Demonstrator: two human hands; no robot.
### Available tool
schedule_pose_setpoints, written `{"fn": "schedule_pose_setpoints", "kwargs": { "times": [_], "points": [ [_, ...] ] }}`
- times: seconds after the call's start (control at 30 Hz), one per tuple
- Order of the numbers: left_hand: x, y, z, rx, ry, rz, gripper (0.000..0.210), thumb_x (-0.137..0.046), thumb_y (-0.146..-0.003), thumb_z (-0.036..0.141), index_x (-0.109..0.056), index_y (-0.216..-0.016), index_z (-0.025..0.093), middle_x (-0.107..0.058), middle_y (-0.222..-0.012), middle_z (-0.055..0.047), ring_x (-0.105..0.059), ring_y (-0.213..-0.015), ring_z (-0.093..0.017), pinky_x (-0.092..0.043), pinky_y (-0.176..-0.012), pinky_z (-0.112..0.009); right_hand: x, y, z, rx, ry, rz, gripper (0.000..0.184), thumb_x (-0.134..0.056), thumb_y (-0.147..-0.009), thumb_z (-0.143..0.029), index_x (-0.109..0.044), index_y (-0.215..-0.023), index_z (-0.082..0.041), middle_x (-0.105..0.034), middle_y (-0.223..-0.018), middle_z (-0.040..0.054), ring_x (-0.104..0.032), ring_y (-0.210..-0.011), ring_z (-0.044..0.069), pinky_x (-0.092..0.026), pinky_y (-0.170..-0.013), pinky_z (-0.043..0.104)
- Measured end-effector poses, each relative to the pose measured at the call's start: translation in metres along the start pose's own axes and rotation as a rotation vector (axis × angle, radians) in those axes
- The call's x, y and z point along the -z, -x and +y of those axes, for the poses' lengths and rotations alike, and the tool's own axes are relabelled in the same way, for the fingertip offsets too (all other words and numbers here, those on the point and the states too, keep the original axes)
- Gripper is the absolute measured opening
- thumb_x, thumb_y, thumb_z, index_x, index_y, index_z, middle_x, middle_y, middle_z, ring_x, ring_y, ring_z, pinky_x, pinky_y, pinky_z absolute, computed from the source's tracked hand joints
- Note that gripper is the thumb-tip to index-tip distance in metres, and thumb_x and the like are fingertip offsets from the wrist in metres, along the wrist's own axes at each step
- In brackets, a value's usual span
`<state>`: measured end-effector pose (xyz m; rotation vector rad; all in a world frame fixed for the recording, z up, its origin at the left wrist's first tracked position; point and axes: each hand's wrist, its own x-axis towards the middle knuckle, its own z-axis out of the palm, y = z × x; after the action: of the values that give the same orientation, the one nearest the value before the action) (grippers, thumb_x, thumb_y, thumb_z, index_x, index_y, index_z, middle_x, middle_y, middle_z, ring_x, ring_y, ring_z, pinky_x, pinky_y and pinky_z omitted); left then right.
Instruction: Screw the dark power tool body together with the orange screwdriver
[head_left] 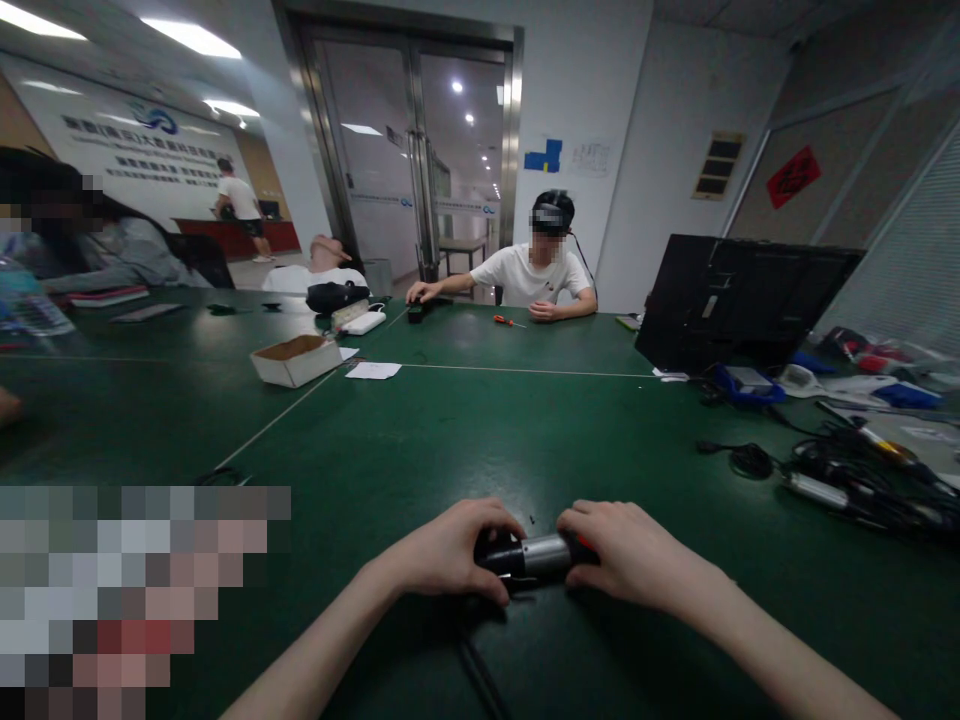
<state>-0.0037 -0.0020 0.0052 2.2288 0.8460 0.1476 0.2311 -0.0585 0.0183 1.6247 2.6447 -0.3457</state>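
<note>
One dark cable (480, 668) lies nearest my camera, on the desk (435, 435) just this side of my two hands. My left hand (466, 552) is clamped around the black end of one cylindrical tool (546, 553); my right hand (626, 555) grips its other end, where a bit of red shows. The silver middle lies bare between them. Well to the right of my right hand I count one heap of dark cords (877, 508). Beyond my left hand, off to its left, stand one open box (300, 372) and, near it, one white sheet (373, 371). Beyond my right hand, farther right, is one black monitor (739, 300). Past both hands, one orange-handled screwdriver (507, 321) lies near one seated person in white (536, 275).
</note>
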Motion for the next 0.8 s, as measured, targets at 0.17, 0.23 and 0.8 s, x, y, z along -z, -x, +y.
{"fn": "schedule_pose_setpoints", "kwargs": {
  "times": [0.17,0.23,0.8],
  "points": [
    [-0.003,0.001,0.003,-0.022,0.073,-0.002,0.051,-0.078,-0.066,0.036,-0.063,-0.113,0.023,-0.063,-0.101,-0.002,-0.057,-0.089,-0.021,-0.043,-0.077,-0.028,-0.016,0.026,-0.010,-0.102,0.052,0.048,0.021,-0.064,-0.080,-0.032,-0.062,-0.099,-0.023,-0.063,-0.096,0.0036,-0.063,-0.077,0.023,-0.045,-0.064,0.032],
    [-0.004,0.001,0.002,-0.028,0.066,0.039,0.046,-0.072,-0.073,0.038,-0.062,-0.115,0.023,-0.063,-0.105,-0.003,-0.057,-0.092,-0.021,-0.043,-0.080,-0.030,-0.023,0.047,-0.004,-0.171,0.062,0.067,0.021,-0.060,-0.082,-0.029,-0.062,-0.102,-0.023,-0.062,-0.097,0.0042,-0.064,-0.075,0.023,-0.046,-0.062,0.033],
    [-0.009,-0.004,0.001,-0.023,0.001,0.142,0.026,-0.059,-0.086,0.036,-0.067,-0.104,0.020,-0.065,-0.101,-0.005,-0.060,-0.091,-0.020,-0.045,-0.083,-0.031,-0.063,0.273,0.259,-0.953,-0.130,0.498,0.061,-0.051,-0.067,-0.074,-0.077,-0.081,-0.020,-0.066,-0.087,0.0308,-0.065,-0.057,0.024,-0.044,-0.058,0.041]
  ]
}}
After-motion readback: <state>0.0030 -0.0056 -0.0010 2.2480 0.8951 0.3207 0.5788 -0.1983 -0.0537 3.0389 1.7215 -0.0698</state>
